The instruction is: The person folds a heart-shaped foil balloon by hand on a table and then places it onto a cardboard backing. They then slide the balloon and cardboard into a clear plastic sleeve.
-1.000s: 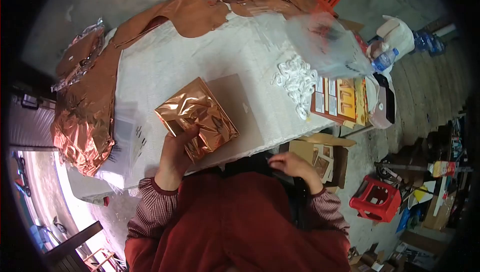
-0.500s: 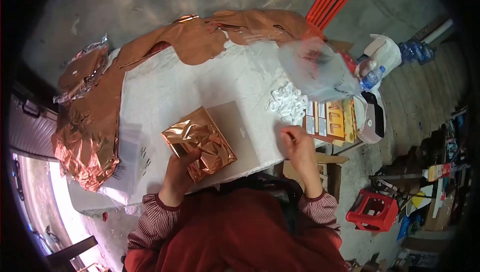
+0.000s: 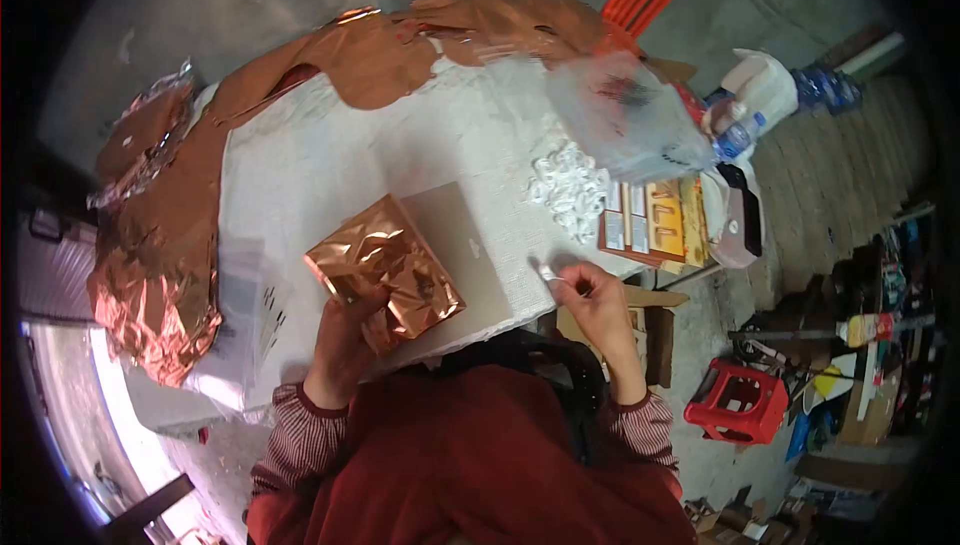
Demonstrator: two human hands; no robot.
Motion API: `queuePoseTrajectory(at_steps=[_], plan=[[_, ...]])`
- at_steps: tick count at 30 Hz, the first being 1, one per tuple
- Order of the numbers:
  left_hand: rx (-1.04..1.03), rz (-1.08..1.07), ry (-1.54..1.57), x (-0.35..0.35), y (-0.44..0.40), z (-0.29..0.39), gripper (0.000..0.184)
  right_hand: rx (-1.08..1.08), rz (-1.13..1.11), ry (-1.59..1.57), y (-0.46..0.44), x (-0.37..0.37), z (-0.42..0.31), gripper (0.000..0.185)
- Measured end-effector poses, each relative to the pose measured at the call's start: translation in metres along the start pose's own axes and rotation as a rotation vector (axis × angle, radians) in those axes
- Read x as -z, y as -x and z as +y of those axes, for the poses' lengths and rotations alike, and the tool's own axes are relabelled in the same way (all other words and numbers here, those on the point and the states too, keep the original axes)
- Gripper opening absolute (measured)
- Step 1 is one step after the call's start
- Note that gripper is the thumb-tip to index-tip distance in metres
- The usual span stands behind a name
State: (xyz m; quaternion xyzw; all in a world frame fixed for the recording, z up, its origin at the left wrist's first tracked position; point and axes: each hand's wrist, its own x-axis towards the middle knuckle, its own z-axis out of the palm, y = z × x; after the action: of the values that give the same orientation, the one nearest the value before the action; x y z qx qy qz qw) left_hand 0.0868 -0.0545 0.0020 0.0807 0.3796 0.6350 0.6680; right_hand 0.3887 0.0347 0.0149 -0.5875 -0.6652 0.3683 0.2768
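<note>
A flat, square packet of shiny copper-coloured foil (image 3: pixel 392 250) is gripped at its near edge by my left hand (image 3: pixel 340 347), thumb on top. The packet lies tilted over a grey flat sheet (image 3: pixel 468 235) on the white-covered table. My right hand (image 3: pixel 598 317) is closed in a pinch by the table's front edge. From its fingertips a small white piece (image 3: pixel 547 273) sticks out, too small to name. Beyond that hand lies a heap of small white looped pieces (image 3: pixel 568 190).
Brown foil sheets (image 3: pixel 390 70) border the table's far and left sides, with crumpled copper foil (image 3: pixel 160 320) at left. Clear plastic sleeves (image 3: pixel 238 295) lie nearby. At right are a printed yellow box (image 3: pixel 662 220), a plastic bag (image 3: pixel 625 115) and a red stool (image 3: pixel 737 400) on the floor.
My right hand has moved slightly nearer me, and a small white piece now shows in its fingertips. My left hand still holds the foil packet. The whole view has shifted a little.
</note>
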Motion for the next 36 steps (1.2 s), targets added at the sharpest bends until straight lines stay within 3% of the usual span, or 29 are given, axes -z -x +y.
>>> queuePoseTrajectory(at_steps=[2,5,8,11,15,17,18,21,23,25,26,31,36], plan=[[0.097,0.033,-0.007,0.007,-0.004,0.002,0.033,0.059,-0.038,-0.049,-0.001,-0.024,-0.023,0.014],[0.011,0.006,-0.001,0.003,-0.005,-0.001,0.034,0.149,-0.070,0.017,-0.015,-0.060,-0.063,0.013],[0.012,0.034,0.006,0.007,-0.001,0.000,0.034,0.479,-0.022,0.223,-0.029,-0.095,-0.057,0.012],[0.004,0.089,-0.012,0.008,0.004,0.005,0.035,0.322,-0.065,0.023,-0.031,-0.081,-0.053,0.011],[0.023,0.187,-0.060,0.013,0.011,0.010,0.036,0.421,0.040,-0.024,-0.031,-0.056,-0.043,0.013],[0.009,0.167,-0.073,0.007,0.009,0.014,0.035,0.422,-0.033,0.133,-0.018,-0.041,-0.044,0.013],[-0.012,0.154,-0.076,0.003,0.007,0.014,0.034,0.530,-0.073,0.133,-0.012,-0.036,-0.042,0.015],[-0.017,0.165,-0.113,-0.002,0.002,0.017,0.033,0.556,-0.118,0.143,0.004,-0.030,-0.031,0.018],[-0.026,0.188,-0.130,-0.002,-0.001,0.017,0.028,0.484,-0.153,0.097,-0.006,-0.036,-0.030,0.023],[-0.034,0.217,-0.118,-0.003,-0.004,0.016,0.023,0.684,-0.071,0.086,-0.037,-0.056,-0.031,0.020],[-0.029,0.248,-0.123,-0.008,-0.004,0.016,0.019,0.685,-0.065,0.078,-0.050,-0.067,-0.034,0.020],[-0.015,0.232,-0.124,-0.008,-0.006,0.006,0.018,0.739,-0.358,0.354,-0.079,-0.087,-0.045,0.018],[0.012,0.232,-0.092,-0.011,-0.011,0.004,0.026,0.698,-0.193,0.396,-0.058,-0.038,-0.013,0.022]])
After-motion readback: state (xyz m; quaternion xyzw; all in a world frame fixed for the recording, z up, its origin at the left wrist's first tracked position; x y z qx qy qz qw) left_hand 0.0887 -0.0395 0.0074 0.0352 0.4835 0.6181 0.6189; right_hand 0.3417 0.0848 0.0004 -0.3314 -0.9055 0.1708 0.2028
